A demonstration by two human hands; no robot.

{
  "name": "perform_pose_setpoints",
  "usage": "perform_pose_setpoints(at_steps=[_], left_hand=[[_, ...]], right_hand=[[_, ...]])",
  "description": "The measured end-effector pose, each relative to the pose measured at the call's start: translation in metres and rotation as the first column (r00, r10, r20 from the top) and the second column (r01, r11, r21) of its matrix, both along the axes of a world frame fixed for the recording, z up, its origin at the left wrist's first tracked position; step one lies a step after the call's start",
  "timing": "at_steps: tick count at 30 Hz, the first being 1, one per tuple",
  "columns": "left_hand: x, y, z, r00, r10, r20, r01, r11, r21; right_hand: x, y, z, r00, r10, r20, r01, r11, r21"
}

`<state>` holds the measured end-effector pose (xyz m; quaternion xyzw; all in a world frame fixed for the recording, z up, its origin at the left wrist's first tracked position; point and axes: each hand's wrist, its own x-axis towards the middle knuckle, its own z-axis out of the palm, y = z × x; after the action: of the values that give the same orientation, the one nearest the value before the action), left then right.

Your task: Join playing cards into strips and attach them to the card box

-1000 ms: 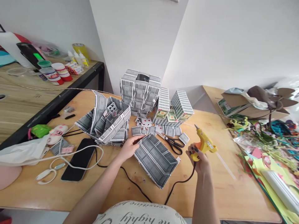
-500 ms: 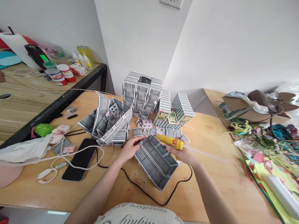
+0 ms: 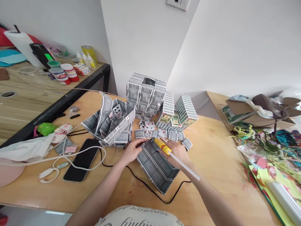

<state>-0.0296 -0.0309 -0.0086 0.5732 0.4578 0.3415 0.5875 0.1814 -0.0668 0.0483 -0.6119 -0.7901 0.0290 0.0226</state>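
In the middle of the head view lies an open tray built of grey-backed playing cards (image 3: 156,166), tilted toward me. My left hand (image 3: 133,150) is closed on its upper left corner, thumb and fingers pinching the wall. A yellow hot glue gun (image 3: 162,146) is in my right hand (image 3: 177,153), over the tray's far side. The gun's nozzle points away, near the far wall, and a long clear glue stick (image 3: 184,165) sticks out of its back toward me. Some right-hand fingers are hidden behind the gun and the tray wall.
Loose cards (image 3: 173,135) lie beyond the tray. Behind stand a large card-built block (image 3: 147,92), stacked card boxes (image 3: 187,108) and another folded card structure (image 3: 117,122). A black cord (image 3: 143,182) loops below the tray. A phone (image 3: 82,160) lies left; craft scraps (image 3: 263,147) lie right.
My right hand has turned the glue gun, so its glue stick now points toward me rather than off to the right. The left hand keeps its hold. The view has shifted slightly.
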Motion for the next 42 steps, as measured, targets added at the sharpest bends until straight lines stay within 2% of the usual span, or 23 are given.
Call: perform_pose_setpoints(at_steps=[5, 10, 21, 30, 42], left_hand=[[0.0001, 0.0003, -0.0022, 1.0, -0.001, 0.001, 0.001, 1.0, 0.005], [-0.0004, 0.0002, -0.0052, 1.0, 0.006, -0.009, -0.006, 1.0, 0.019], [0.0002, -0.0002, -0.0024, 1.0, 0.005, -0.015, -0.005, 1.0, 0.006], [0.0011, -0.001, -0.0051, 1.0, -0.003, 0.025, 0.002, 1.0, 0.009], [0.0012, -0.0015, -0.0002, 1.0, 0.006, -0.018, -0.006, 1.0, 0.01]], right_hand=[[0.0022, -0.0004, -0.009, 0.994, 0.094, 0.053, -0.098, 0.993, 0.065], [0.0002, -0.0011, -0.0072, 0.982, 0.159, 0.104, -0.167, 0.983, 0.074], [-0.0015, -0.0018, -0.0035, 0.978, 0.173, 0.12, -0.176, 0.984, 0.014], [-0.0032, -0.0033, -0.0054, 0.973, 0.173, 0.153, -0.176, 0.984, 0.005], [-0.002, -0.0059, -0.0036, 0.979, 0.159, 0.127, -0.165, 0.986, 0.033]])
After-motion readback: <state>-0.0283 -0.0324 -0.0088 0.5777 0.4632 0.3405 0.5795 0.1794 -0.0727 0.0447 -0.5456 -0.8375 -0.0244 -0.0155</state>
